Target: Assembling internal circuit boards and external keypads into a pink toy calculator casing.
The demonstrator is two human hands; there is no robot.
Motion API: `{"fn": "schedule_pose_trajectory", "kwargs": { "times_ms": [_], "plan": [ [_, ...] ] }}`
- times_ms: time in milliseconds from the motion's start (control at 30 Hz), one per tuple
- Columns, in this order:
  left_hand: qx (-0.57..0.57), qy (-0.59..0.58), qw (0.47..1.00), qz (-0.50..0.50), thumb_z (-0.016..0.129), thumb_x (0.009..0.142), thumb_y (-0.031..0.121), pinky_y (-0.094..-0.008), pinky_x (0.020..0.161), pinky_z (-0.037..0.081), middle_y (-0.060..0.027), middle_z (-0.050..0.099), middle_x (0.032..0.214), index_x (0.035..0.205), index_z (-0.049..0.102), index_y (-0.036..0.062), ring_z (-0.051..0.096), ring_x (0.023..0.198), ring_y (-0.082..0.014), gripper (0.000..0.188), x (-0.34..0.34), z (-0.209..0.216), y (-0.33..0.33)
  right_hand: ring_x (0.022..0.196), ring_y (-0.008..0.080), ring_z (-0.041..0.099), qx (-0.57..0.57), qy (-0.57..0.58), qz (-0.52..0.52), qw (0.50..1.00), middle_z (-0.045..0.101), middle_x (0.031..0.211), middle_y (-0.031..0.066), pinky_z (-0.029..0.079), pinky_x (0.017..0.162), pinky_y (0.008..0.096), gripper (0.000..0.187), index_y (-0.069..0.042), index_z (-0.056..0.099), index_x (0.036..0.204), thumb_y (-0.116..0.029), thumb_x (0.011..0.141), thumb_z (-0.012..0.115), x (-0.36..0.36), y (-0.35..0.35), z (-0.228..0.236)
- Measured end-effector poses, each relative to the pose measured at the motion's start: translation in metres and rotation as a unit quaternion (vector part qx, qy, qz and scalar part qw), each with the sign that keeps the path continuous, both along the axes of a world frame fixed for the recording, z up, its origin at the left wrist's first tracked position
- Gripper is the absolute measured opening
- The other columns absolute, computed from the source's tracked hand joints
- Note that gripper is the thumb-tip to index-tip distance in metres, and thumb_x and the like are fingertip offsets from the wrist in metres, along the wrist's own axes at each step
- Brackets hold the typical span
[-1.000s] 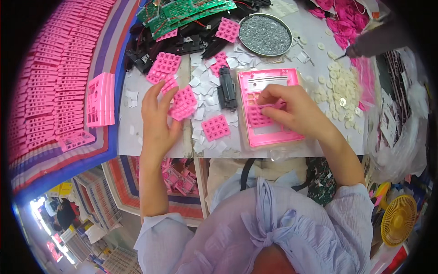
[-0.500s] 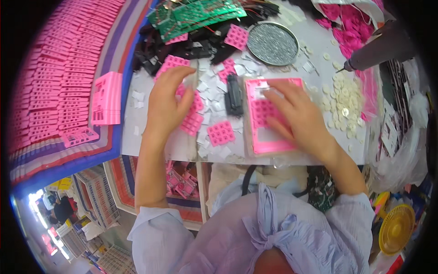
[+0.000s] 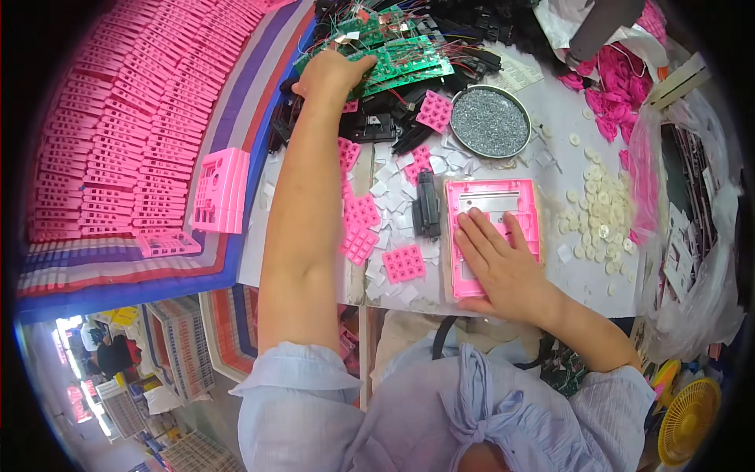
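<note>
The right hand [image 3: 503, 271] is lying flat, fingers spread, on the pink casing [image 3: 528, 206] near the surface's [image 3: 578, 295] front edge, while the left hand [image 3: 326, 77], its grip unclear, is seemingly selecting from green circuit boards [image 3: 410, 63], calling for cleanly separating one.

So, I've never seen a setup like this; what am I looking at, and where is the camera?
There is no robot here: these are a person's own bare hands. The view comes from a wide camera worn on the head, looking down, so straight edges bend near the rim. On the table lie pink button pads, white paper scraps, white round pieces and a round dish of small grey bits. Rows of pink frames fill the left side. The right hand lies spread on an open pink case. The left hand reaches to the green circuit boards at the back; whether it grips one can't be told.
</note>
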State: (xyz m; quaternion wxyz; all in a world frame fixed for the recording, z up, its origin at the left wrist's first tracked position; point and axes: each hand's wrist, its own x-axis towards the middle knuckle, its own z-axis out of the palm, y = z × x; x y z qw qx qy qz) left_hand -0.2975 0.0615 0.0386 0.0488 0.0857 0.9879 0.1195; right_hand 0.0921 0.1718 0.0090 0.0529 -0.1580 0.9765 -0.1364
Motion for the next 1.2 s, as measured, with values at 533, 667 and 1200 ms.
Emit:
{"fn": "schedule_pose_trajectory", "kwargs": {
  "times_ms": [533, 667, 1200],
  "plan": [
    [0.041, -0.027, 0.999, 0.015, 0.087, 0.07, 0.05, -0.0367, 0.081, 0.057, -0.0104, 0.075, 0.108, 0.102, 0.077, 0.005, 0.074, 0.093, -0.0237, 0.056, 0.005, 0.015, 0.042, 0.151, 0.0346, 0.024, -0.029, 0.029, -0.01, 0.999, 0.03, 0.159, 0.0211, 0.02, 0.118, 0.0606, 0.099, 0.004, 0.035, 0.15, -0.058, 0.08, 0.07, 0.004, 0.003, -0.001],
    [0.066, 0.007, 0.997, 0.042, 0.085, 0.072, 0.037, -0.0412, 0.089, 0.054, -0.0188, 0.072, 0.115, 0.114, 0.071, -0.0012, 0.07, 0.107, -0.032, 0.059, 0.015, 0.033, 0.04, 0.15, 0.0349, 0.025, -0.023, 0.03, -0.005, 0.999, 0.031, 0.159, 0.0211, 0.021, 0.117, 0.0603, 0.1, 0.004, 0.035, 0.149, -0.058, 0.08, 0.07, 0.003, 0.002, 0.0],
    [0.307, 0.409, 0.763, -0.396, 0.074, 0.071, -0.004, -0.0369, 0.073, 0.044, -0.008, 0.061, 0.086, 0.092, 0.057, 0.0066, 0.06, 0.079, -0.0298, 0.029, 0.212, 0.03, -0.032, 0.1, 0.0121, 0.058, -0.748, -0.055, -0.198, 0.631, 0.061, 0.113, 0.0042, 0.048, 0.086, 0.0293, 0.032, -0.004, 0.063, 0.116, -0.021, 0.09, 0.071, -0.06, -0.007, 0.057]
  ]
}}
